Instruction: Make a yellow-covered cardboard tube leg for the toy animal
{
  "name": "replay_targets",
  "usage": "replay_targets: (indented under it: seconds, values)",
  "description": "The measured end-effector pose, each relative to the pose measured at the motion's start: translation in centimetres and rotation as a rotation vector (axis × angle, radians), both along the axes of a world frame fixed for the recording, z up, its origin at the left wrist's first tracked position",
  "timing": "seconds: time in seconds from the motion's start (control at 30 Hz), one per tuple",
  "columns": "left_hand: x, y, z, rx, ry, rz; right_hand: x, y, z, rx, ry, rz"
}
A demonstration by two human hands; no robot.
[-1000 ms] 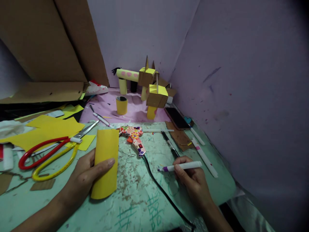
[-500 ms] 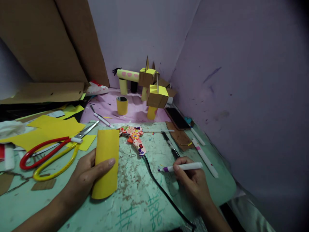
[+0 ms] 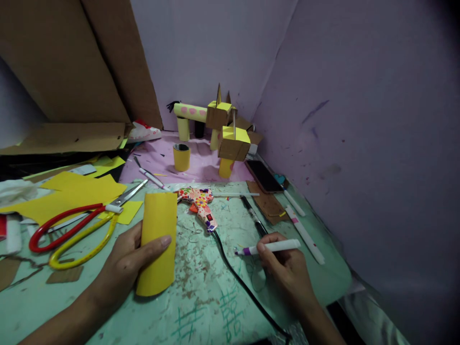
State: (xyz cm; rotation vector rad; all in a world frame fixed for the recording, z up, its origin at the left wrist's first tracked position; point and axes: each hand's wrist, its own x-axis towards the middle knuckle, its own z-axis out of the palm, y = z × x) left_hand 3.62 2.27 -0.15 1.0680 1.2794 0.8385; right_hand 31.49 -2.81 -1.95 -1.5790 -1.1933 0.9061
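My left hand [image 3: 134,258] is closed round a curved yellow paper tube [image 3: 158,249], its thumb lying across the front. In my right hand [image 3: 287,263] is a white marker [image 3: 278,246] with a purple tip, pinched like a pen and pointing left just over the green table [image 3: 201,282]. Between the hands lies a flower-patterned glue gun [image 3: 201,206], with a clear glue stick out of its back and a black cord [image 3: 233,268] running toward me. A black pen [image 3: 253,215] rests beyond my right hand.
Scissors [image 3: 89,225] with red and yellow handles lie left on yellow paper scraps [image 3: 64,191]. At the back stand a spotted yellow paper animal [image 3: 192,112], a box-headed piece [image 3: 233,143] and a short yellow tube [image 3: 181,158]. A phone [image 3: 264,175] and another marker [image 3: 305,235] lie right.
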Motion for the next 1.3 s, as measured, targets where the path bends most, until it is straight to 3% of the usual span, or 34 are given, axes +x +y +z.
replay_targets:
  seconds: [0.43, 0.7, 1.0, 1.2, 1.3]
  values:
    - [0.5, -0.1, 0.6, -0.018, -0.011, 0.016, -0.7, 0.7, 0.8, -0.093, -0.188, -0.245]
    - [0.0, 0.0, 0.2, -0.013, -0.007, -0.02, -0.7, 1.5, 1.0, -0.19, -0.287, -0.364]
    - [-0.1, -0.2, 0.0, -0.015, -0.019, -0.023, -0.4, 1.5, 1.1, -0.206, -0.319, -0.321]
    - [0.0, -0.1, 0.1, -0.021, -0.016, -0.013, 0.7, 0.4, 0.8, -0.145, -0.079, -0.072]
    - [0.1, -0.1, 0.3, -0.004, 0.013, -0.003, 1.2, 0.2, 0.9, -0.146, -0.022, -0.022]
